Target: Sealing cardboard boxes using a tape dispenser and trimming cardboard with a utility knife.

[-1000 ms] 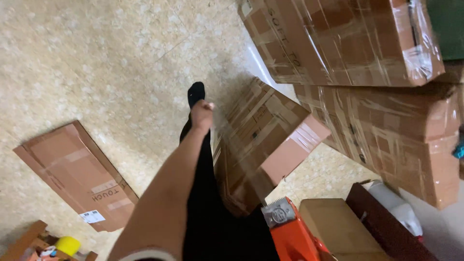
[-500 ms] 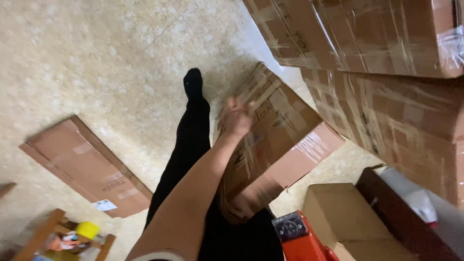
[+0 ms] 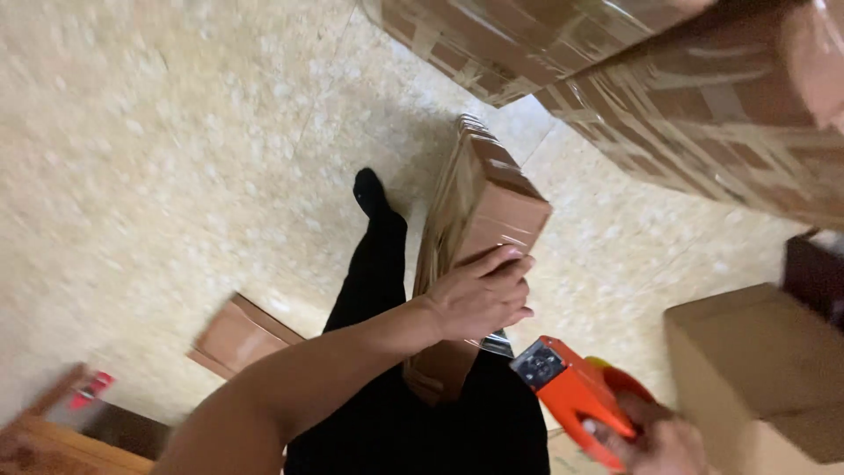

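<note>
One flattened cardboard box [image 3: 479, 220] stands on edge beside the person's black-trousered leg [image 3: 378, 273], its long axis running from the lap away toward the foot. It is brown, taped, with a glossy strip across its near face. The left hand [image 3: 482, 295] lies on that near face, fingers spread and curled over the edge, holding it. The right hand [image 3: 655, 440] is closed round the handle of one orange tape dispenser [image 3: 576, 391]. One flat carton [image 3: 242, 339] lies on the speckled floor [image 3: 176, 158]. Two taped boxes [image 3: 703, 105] are stacked beyond; one plain box [image 3: 765, 369] sits right.

Matt cardboard box [image 3: 479, 229], glossy tape
</note>
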